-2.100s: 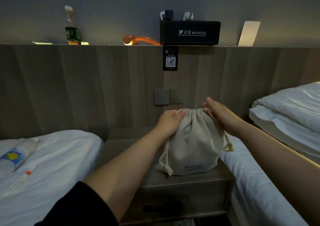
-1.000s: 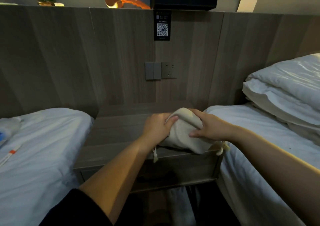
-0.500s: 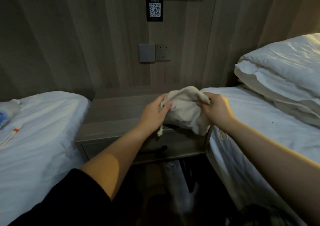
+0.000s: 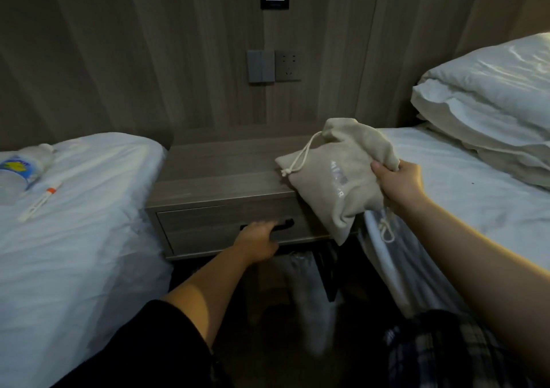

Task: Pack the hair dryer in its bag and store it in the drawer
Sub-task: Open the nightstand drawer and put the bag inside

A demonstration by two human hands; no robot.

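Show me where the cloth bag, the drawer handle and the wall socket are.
cloth bag [image 4: 336, 176], head view, middle of its front.
drawer handle [image 4: 285, 224], head view, its uncovered right end.
wall socket [image 4: 287, 65], head view, centre of its plate.

The right hand [image 4: 398, 185] grips the beige drawstring bag [image 4: 336, 176] by one end, so it hangs tilted over the front right corner of the nightstand [image 4: 220, 167]. Lower down, the left hand [image 4: 256, 238] has its fingers curled on the dark handle [image 4: 287, 224] of the drawer [image 4: 205, 227]. On the left bed [image 4: 89, 238], near its far left edge, lie a plastic bottle [image 4: 20, 170] and a thin white stick [image 4: 40, 200].
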